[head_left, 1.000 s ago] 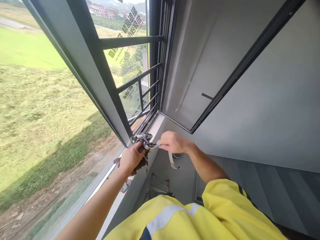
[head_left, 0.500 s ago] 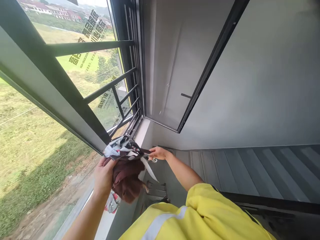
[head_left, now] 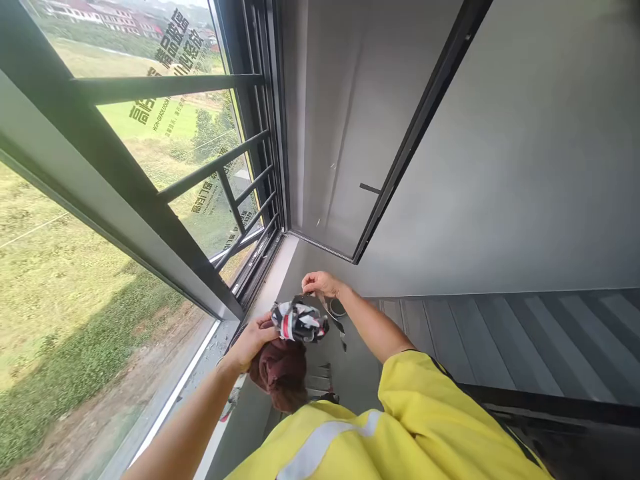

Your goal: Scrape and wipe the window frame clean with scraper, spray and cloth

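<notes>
My left hand (head_left: 251, 340) grips a crumpled wad of printed film (head_left: 299, 321), black, white and red, together with a dark red cloth (head_left: 280, 375) that hangs below it. My right hand (head_left: 321, 283) pinches a thin strip of the film (head_left: 334, 320) that trails down from the wad. Both hands are just inside the window sill (head_left: 273, 277), below the dark window frame (head_left: 150, 207). I wear a yellow high-visibility jacket (head_left: 400, 427).
The window has dark horizontal guard bars (head_left: 213, 165) and printed protective film on the glass (head_left: 165, 113). An open dark-framed sash (head_left: 350, 133) stands at the right of the opening. Grey floorboards (head_left: 500, 340) lie below, with metal parts (head_left: 320, 380) near the wall.
My view has swung right and down. My left hand has come away from the frame with the wad and cloth, and my right hand has drawn the strip away from the wad.
</notes>
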The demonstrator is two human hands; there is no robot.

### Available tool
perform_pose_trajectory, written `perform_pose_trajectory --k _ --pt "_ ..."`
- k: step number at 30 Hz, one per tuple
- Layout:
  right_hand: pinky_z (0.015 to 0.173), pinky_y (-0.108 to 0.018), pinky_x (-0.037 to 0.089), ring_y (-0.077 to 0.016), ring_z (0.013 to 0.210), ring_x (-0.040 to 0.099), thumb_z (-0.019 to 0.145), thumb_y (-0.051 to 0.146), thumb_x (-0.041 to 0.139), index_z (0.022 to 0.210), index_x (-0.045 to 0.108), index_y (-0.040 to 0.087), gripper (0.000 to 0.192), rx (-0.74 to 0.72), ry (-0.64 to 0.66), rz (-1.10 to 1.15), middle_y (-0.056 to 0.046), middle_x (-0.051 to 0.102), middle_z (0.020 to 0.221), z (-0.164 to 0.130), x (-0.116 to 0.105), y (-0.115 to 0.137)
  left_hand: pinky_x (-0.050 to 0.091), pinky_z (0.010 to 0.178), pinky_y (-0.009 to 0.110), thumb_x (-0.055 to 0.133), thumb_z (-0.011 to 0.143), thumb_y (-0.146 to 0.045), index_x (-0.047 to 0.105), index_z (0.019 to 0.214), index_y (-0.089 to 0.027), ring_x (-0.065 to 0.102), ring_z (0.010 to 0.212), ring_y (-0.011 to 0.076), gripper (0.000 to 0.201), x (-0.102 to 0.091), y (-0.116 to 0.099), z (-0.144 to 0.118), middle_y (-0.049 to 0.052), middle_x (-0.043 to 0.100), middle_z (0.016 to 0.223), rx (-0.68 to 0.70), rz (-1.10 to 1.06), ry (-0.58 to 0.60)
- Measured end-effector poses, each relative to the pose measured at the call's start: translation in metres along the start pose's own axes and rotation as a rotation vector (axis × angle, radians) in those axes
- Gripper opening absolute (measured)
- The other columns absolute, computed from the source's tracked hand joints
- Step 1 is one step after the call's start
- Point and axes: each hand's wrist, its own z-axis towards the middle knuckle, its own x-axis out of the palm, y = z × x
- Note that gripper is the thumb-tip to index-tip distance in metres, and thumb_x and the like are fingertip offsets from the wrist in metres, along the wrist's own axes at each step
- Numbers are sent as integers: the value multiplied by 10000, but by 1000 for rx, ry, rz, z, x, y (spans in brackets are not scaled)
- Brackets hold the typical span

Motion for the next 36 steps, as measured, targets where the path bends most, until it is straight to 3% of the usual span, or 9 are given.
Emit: perform_pose_trajectory --k 5,8,11,15,21,25,27,32,36 --pt "579 -258 414 -42 395 291 641 588 687 712 574 175 434 66 -110 288 118 333 419 -6 33 -64 484 605 308 741 482 -324 536 792 -188 579 607 193 396 -1 6 12 2 614 682 88 -395 -451" --pt "551 -241 378 -66 448 390 728 595 597 773 622 153 445 56 -174 59 70 445 480 -17 57 -70 436 550 258 692 521 -339 525 797 -199 540 567 159 351 -12 8 23 -29 580 653 190 -392 -671" --pt "594 -233 375 -88 567 482 729 406 652 890 665 156 298 -7 -177 -353 31 570 627 -22 67 -49 361 531 244 638 606 -323 579 799 -202 529 571 163 235 -23 10 25 -18 580 633 211 27 -810" --pt "721 -251 410 -130 737 548 724 237 643 891 689 190 180 -241 -155 -678 -10 640 814 -12 62 -10 267 523 271 557 687 -304 599 742 -208 469 529 174 118 -32 18 21 -4 516 542 168 766 -692" --pt "916 -322 395 -214 974 545 733 446 667 941 665 217 309 -367 -379 -539 -68 624 999 19 75 -14 366 558 242 570 664 -247 560 842 -167 542 605 160 195 -30 27 20 7 598 688 76 115 -419" --pt "840 -291 440 -179 907 566 773 505 580 1153 577 236 466 -136 -166 -282 -25 617 1003 35 87 -30 399 555 251 609 676 -270 550 860 -162 546 586 158 222 -30 21 21 4 588 655 37 -197 -477" --pt "783 -271 455 -165 847 572 704 474 643 1110 582 216 485 -61 -154 -211 -12 626 952 55 77 -26 422 592 259 678 667 -299 586 981 -154 571 650 169 359 -35 14 16 24 622 727 60 -217 -495" --pt "772 -261 449 -172 888 578 647 493 664 1139 524 156 613 -125 -640 -324 -67 625 1014 172 47 24 443 730 265 777 626 -374 422 1359 -183 593 826 178 836 -58 14 -27 81 657 1048 154 -209 -550" --pt "836 -283 438 -193 963 572 740 492 625 1128 541 94 562 -188 -506 -565 -118 615 1069 280 87 65 442 664 283 743 631 -445 571 1195 -158 601 728 195 656 -74 69 -73 37 663 804 66 -217 -639"
